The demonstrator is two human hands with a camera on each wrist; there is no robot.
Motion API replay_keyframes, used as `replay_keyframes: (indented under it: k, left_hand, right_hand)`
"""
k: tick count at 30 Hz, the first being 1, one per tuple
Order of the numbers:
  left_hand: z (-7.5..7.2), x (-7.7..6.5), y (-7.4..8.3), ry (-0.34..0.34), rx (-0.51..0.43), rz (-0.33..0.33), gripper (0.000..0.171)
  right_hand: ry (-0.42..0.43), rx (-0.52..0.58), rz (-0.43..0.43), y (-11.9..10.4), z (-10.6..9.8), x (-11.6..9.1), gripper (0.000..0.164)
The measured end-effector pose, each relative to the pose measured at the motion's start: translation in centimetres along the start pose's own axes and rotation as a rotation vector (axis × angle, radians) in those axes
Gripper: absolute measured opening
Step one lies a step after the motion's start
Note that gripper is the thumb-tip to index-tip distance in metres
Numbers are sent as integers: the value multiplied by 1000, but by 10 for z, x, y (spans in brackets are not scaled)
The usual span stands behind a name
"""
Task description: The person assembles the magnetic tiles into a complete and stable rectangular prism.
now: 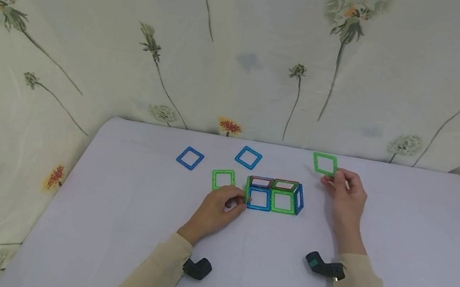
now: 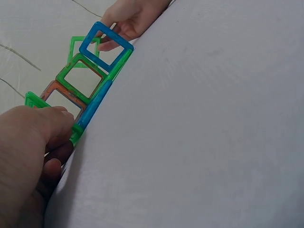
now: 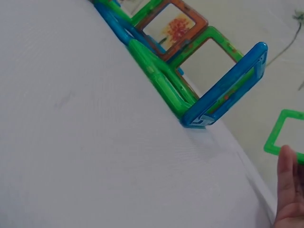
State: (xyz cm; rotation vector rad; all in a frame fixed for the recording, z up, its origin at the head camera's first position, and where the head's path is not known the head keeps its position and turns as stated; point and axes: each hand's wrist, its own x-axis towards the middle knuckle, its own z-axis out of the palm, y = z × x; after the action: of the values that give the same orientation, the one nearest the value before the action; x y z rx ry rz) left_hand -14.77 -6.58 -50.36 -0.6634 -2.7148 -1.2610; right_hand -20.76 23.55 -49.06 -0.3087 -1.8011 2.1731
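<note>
The left hand (image 1: 218, 208) pinches the green end tile (image 1: 247, 187) between thumb and fingers at the left end of an assembly of square frame tiles; this tile stands on edge. The right hand (image 1: 346, 195) pinches the raised green tile (image 1: 314, 162) by its near right corner, with thumb and fingers closed on the frame, to the right of the assembly and apart from it. The assembly rests near the rear of the white table (image 1: 404, 230), between the hands. Its base consists of 2 flat tiles laid edge to edge: the blue base tile (image 1: 258, 208) on the left and the green base tile (image 1: 282, 210) on the right. Behind these stand 2 upright tiles, the orange-red rear tile (image 2: 70, 92) on the left and the green rear tile (image 2: 92, 65) on the right. The blue end tile (image 3: 222, 83) stands on edge at the right end. To the left of the assembly lies the loose green tile (image 1: 223, 171), just beside the left hand. Farther back lie 2 loose blue tiles (image 1: 244, 163), well apart from each other. Behind the table hangs a floral backdrop (image 1: 254, 30).
</note>
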Motion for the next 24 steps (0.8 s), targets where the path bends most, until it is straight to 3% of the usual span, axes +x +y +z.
replay_keyframes:
  k: [11,24]
  left_hand:
    - [0,0,1,-10,-22,5,19]
    - [-1,0,-1,4,-17,15,19]
  right_hand:
    - [69,100,3,-3,-7,-2,26]
    - [33,114,11,-14,-5,-6,32]
